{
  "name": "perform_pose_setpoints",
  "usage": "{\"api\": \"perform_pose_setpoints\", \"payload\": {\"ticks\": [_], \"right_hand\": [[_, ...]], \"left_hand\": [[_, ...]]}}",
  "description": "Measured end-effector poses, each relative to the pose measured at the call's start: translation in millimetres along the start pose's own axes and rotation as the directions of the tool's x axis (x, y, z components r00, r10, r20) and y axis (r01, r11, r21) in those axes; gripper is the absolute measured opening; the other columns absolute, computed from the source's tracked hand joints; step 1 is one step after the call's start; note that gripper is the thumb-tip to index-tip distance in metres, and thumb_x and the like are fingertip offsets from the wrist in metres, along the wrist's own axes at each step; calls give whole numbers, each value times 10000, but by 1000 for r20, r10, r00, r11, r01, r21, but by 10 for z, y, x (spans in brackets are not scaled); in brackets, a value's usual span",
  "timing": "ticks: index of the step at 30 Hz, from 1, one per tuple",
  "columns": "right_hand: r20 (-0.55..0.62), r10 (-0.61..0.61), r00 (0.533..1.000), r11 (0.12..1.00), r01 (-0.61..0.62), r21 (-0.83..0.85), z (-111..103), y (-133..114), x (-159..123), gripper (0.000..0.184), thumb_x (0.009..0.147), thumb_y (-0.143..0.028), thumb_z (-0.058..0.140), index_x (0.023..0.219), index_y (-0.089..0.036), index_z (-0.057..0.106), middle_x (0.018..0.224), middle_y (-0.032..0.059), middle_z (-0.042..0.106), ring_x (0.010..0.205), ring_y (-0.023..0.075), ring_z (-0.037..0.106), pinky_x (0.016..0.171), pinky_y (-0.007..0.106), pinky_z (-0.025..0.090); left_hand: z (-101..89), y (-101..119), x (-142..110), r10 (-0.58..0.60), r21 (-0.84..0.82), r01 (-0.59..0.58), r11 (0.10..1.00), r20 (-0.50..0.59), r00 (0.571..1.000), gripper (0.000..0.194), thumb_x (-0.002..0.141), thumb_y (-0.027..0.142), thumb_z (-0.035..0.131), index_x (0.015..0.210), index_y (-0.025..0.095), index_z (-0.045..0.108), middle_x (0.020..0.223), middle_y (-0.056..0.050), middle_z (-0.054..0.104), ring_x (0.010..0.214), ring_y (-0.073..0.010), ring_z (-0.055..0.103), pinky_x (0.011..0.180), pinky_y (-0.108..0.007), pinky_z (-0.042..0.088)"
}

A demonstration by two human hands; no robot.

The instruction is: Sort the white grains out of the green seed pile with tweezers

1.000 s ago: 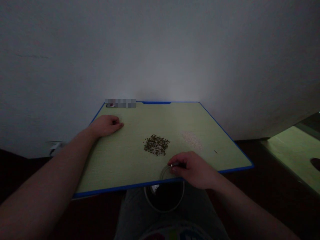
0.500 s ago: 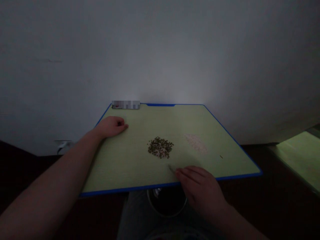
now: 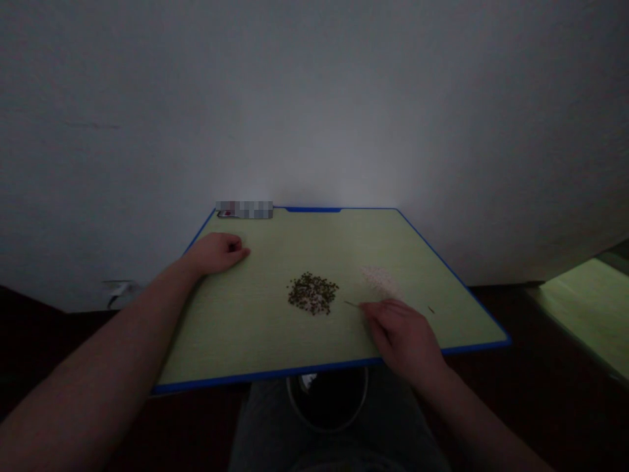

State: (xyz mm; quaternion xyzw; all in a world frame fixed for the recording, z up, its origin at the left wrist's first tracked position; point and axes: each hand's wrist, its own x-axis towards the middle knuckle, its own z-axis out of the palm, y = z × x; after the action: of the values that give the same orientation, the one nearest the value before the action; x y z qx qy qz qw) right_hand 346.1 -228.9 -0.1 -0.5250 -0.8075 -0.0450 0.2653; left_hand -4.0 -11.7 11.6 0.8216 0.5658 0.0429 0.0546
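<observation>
My right hand (image 3: 400,331) pinches a thin stick (image 3: 352,303), perhaps a toothpick, whose tip points left toward a mixed pile. That pile (image 3: 313,293) holds small dark green grains and white ones, in the middle of the yellow-green tabletop (image 3: 236,328). Just beyond my right hand lies a patch of white grains (image 3: 381,278), like rice, its near end partly covered by the fingers. My left hand (image 3: 219,252) rests on the left of the table, its fingers curled in, with no object showing in them.
A phone-like flat object (image 3: 246,213), partly blurred out, lies at the far left corner. One short dark stick (image 3: 431,310) is on the right. Below the near blue edge, a round bowl (image 3: 327,400) sits at my lap. A wall (image 3: 314,118) stands behind the table.
My right hand has moved up and away from the near edge with the stick, which now lies closer to level, between the two piles. The left hand stays in place.
</observation>
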Motion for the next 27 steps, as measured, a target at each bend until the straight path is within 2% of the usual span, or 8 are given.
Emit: {"api": "perform_pose_setpoints", "payload": {"ticks": [6,9,17,23,27], "right_hand": [[90,244,966,966,-234,-110,48,57,356,292,921,-194,481,1069,-186,732,992,88,764,869,243,723,804,376,563],[110,308,945,948,-295,-123,60,42,472,291,921,-194,494,1099,-183,724,1044,90,755,910,255,722,830,374,554],[78,359,930,933,-358,-34,56,87,409,268,884,-190,540,1063,-185,740,988,74,768,843,253,733,780,360,563],[76,346,935,935,-351,53,50,107,457,250,862,-185,571,1038,-190,747,950,55,775,815,224,732,756,319,561],[77,318,945,945,-323,50,36,78,425,260,869,-184,554,1046,-179,744,957,60,775,802,222,732,745,322,563]], "left_hand": [[2,-1,18,-17,0,17,1000,8,1000,407,779,568,419,675,198,552,652,-36,590,639,-171,521,602,-292,341],[16,-16,30,-21,-5,21,1000,1,1000,414,776,578,415,673,202,554,652,-36,590,641,-172,525,608,-294,344],[51,-59,63,-6,-35,6,999,-2,1000,425,760,585,423,668,200,578,646,-41,588,642,-180,522,613,-307,339],[35,-48,56,3,-37,-3,999,-3,1000,410,775,570,425,661,198,555,627,-31,572,619,-166,509,602,-297,336],[50,-62,67,-8,-19,8,1000,-1,1000,408,777,575,429,665,200,545,631,-31,573,620,-169,515,595,-296,335]]}}
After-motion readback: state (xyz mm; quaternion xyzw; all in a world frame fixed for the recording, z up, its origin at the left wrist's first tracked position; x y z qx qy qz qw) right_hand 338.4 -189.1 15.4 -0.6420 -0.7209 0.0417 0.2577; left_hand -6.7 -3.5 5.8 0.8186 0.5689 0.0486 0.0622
